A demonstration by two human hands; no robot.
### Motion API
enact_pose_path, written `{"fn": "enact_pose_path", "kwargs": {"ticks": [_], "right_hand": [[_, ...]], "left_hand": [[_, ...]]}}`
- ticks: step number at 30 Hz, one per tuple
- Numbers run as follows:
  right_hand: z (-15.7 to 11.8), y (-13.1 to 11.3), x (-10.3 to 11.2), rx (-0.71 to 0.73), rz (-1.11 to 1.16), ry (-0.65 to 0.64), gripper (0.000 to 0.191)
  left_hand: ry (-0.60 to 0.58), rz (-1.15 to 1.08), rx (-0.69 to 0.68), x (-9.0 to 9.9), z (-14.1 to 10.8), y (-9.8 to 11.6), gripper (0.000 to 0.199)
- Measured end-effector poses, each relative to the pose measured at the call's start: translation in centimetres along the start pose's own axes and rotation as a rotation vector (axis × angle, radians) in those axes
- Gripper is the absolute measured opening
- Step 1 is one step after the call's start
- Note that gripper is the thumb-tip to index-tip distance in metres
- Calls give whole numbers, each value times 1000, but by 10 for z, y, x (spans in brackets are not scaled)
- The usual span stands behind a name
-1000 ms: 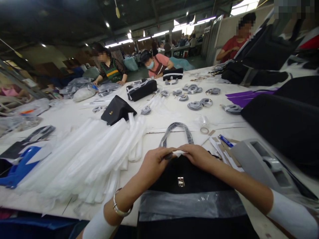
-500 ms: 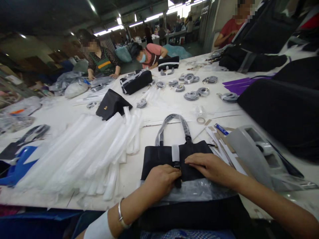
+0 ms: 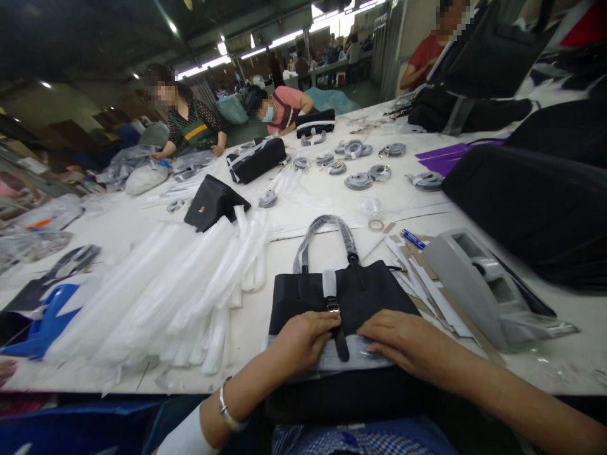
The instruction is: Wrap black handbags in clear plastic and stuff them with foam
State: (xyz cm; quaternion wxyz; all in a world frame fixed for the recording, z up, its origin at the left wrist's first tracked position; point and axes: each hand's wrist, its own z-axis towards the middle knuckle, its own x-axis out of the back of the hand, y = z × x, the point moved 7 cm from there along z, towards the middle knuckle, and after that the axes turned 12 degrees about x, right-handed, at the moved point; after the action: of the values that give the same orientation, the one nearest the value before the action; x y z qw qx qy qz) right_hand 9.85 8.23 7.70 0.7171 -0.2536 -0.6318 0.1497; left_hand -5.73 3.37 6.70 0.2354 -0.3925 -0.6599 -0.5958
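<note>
A black handbag (image 3: 308,300) lies on the table edge in front of me, its handle (image 3: 327,221) wrapped in clear plastic and pointing away. A strap with a gold-coloured buckle (image 3: 334,309) runs down its middle, with a pale wrap above and a dark rounded tip (image 3: 341,347) below. My left hand (image 3: 303,338) rests on the bag left of the strap, fingers stretched out, tips touching the buckle. To the right of the strap, my right hand (image 3: 398,338) lies flat on the bag and a band of clear plastic film (image 3: 351,361). Neither palm shows.
White foam rolls (image 3: 165,291) are heaped to the left. A grey tape dispenser (image 3: 474,284), paper strips (image 3: 427,284) and a blue box cutter (image 3: 413,239) lie to the right. Farther back are coiled grey straps (image 3: 359,181), more black bags (image 3: 256,159) and several co-workers.
My left hand has shifted slightly left, and more of the buckle and strap tip shows. My right hand has moved a little toward me, onto the plastic film. The view has tilted slightly.
</note>
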Motion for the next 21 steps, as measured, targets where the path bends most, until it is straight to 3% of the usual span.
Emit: {"fn": "enact_pose_path", "kwargs": {"ticks": [3, 6, 13, 17, 21], "right_hand": [[-1, -1, -2, -23, -38, -6, 28], [1, 0, -2, -74, -123, -5, 26], [10, -5, -4, -199, -292, -97, 25], [15, -5, -8, -166, -194, -212, 18], [16, -11, 2, -40, 50, -191, 14]], "left_hand": [[51, -23, 26, 1, 3, -1, 33], [100, 103, 134, 3, 0, -1, 25], [-62, 385, 256, -5, -13, 2, 32], [-70, 382, 215, -10, -14, 6, 36], [-88, 288, 173, -5, -17, 11, 34]]}}
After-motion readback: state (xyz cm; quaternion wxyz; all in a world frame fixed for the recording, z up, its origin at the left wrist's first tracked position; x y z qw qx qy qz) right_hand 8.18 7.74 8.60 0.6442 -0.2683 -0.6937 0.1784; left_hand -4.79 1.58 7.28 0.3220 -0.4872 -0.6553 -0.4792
